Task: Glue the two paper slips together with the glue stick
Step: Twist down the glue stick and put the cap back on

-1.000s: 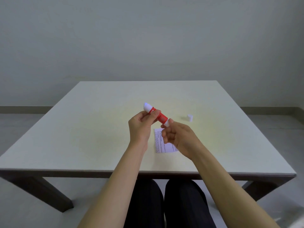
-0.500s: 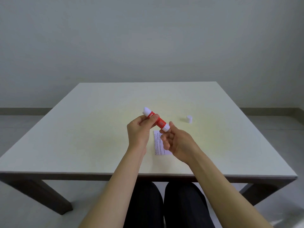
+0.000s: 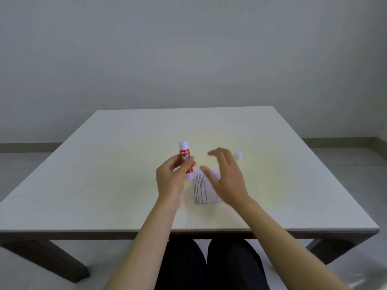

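Observation:
My left hand point(image 3: 171, 176) holds a red glue stick point(image 3: 185, 159) nearly upright, its white end pointing up above the table. My right hand point(image 3: 226, 176) hovers open and blurred just right of it, fingers spread, holding nothing. Under that hand lies a white paper slip with printed lines point(image 3: 202, 188), flat on the table; the hand covers its right part, so I cannot tell a second slip apart. A small white cap point(image 3: 238, 155) lies on the table beyond my right hand's fingers.
The pale square table point(image 3: 104, 185) has its front edge close to my lap. Dark table legs show below at both sides. A bare wall and grey floor lie behind.
My right hand has let go of the glue stick's lower end and moved right, opening over the paper. My left hand has turned the stick from slanted to nearly upright.

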`<state>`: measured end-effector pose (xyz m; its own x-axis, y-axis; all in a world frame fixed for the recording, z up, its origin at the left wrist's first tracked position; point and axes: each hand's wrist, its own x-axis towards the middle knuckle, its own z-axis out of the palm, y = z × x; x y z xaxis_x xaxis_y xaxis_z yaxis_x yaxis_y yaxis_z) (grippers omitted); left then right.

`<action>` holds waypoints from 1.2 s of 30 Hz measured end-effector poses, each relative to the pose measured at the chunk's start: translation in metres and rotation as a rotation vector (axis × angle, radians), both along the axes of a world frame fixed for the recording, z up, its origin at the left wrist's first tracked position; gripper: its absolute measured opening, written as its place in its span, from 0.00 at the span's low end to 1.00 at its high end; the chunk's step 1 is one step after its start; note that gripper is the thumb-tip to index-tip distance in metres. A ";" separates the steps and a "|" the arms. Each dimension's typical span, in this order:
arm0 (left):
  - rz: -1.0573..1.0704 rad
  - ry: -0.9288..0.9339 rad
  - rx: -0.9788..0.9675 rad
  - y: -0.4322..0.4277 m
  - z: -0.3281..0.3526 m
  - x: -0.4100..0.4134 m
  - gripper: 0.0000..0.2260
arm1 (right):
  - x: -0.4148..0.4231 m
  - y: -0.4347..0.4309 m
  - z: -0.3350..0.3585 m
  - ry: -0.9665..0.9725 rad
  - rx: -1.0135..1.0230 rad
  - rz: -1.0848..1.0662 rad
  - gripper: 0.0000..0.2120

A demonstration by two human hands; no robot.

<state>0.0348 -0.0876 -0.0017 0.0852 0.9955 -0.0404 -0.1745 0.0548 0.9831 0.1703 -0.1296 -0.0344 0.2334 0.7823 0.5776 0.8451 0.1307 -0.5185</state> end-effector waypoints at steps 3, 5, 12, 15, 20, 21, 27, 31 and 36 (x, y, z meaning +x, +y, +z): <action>0.027 0.161 0.087 0.005 -0.001 -0.006 0.04 | 0.044 0.023 -0.010 -0.219 -0.360 -0.273 0.25; 0.021 0.234 0.138 0.004 -0.003 -0.006 0.06 | 0.062 0.032 -0.018 -0.318 -0.596 -0.316 0.24; -0.036 0.385 0.213 0.002 -0.005 -0.004 0.07 | 0.066 0.029 -0.010 -0.009 -0.379 -0.253 0.18; -0.037 0.451 0.297 0.006 -0.004 -0.008 0.11 | 0.050 0.017 0.018 0.770 -0.166 -0.052 0.14; -0.052 0.531 0.447 0.007 0.002 -0.011 0.13 | 0.013 -0.002 0.060 0.958 -0.019 0.268 0.08; -0.058 0.530 0.461 0.006 0.003 -0.011 0.13 | 0.008 -0.005 0.064 0.946 -0.009 0.278 0.08; -0.079 0.553 0.531 0.001 0.006 -0.015 0.15 | 0.000 -0.013 0.072 0.867 -0.035 0.297 0.08; -0.115 0.578 0.574 -0.001 0.006 -0.018 0.15 | -0.003 -0.014 0.073 0.800 -0.034 0.260 0.09; -0.165 0.637 0.663 0.000 0.009 -0.019 0.16 | -0.004 -0.015 0.072 0.671 -0.040 0.239 0.09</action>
<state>0.0153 -0.0878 0.0071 0.3846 0.8092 0.4442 0.3685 -0.5758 0.7299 0.1667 -0.1448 0.0380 0.3476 0.8741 0.3393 0.2928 0.2425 -0.9249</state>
